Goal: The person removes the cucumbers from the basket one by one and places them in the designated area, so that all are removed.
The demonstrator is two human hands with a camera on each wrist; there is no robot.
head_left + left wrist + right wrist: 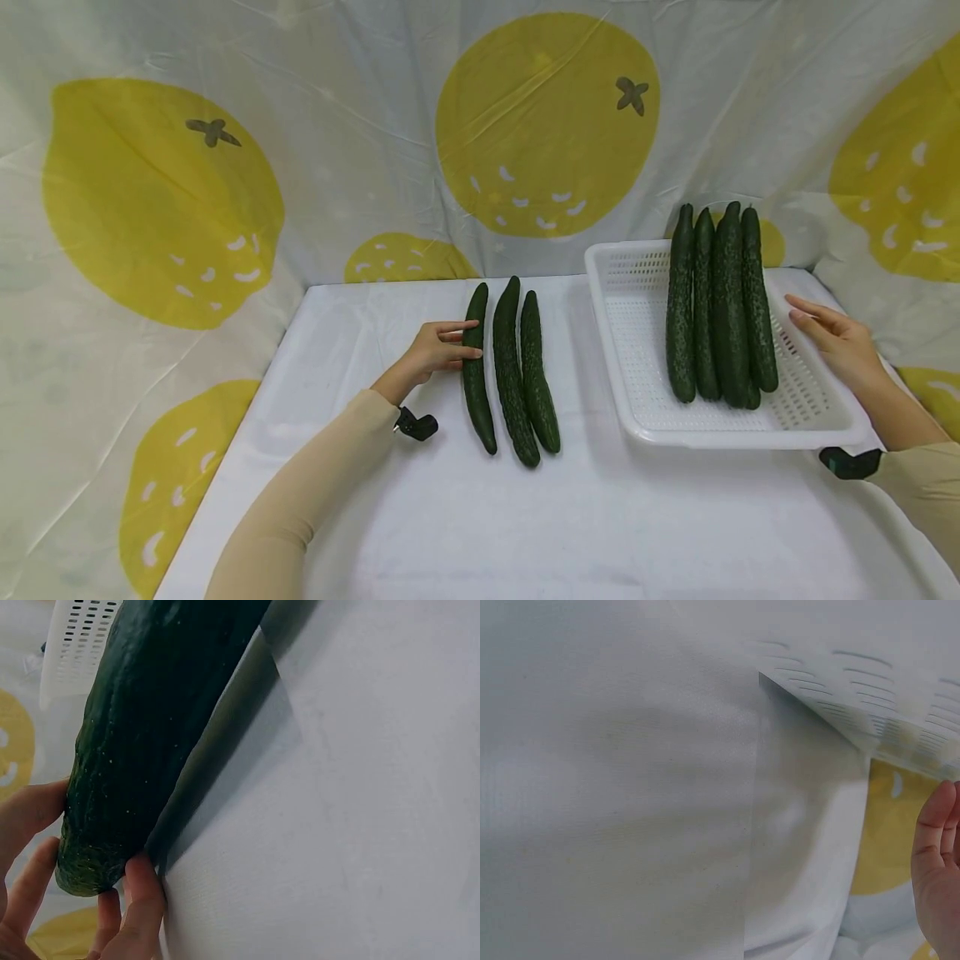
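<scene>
My left hand (435, 348) grips the leftmost of three dark green cucumbers on the table, a slightly curved cucumber (477, 383). In the left wrist view its rounded end (94, 862) sits between my fingers (142, 915), which touch it from both sides. Just right of it lie a longer cucumber (512, 375) and a bumpy cucumber (537, 375), side by side. On the right, my right hand (843, 346) is beside the rim of a white plastic basket (622, 400), fingers loosely extended and holding nothing; whether it touches the rim I cannot tell.
Several cucumbers (727, 308) lie lengthwise in the basket, their far ends over its back rim. A white cloth (525, 533) covers the table. A lemon-print curtain (360, 150) hangs behind and along the sides.
</scene>
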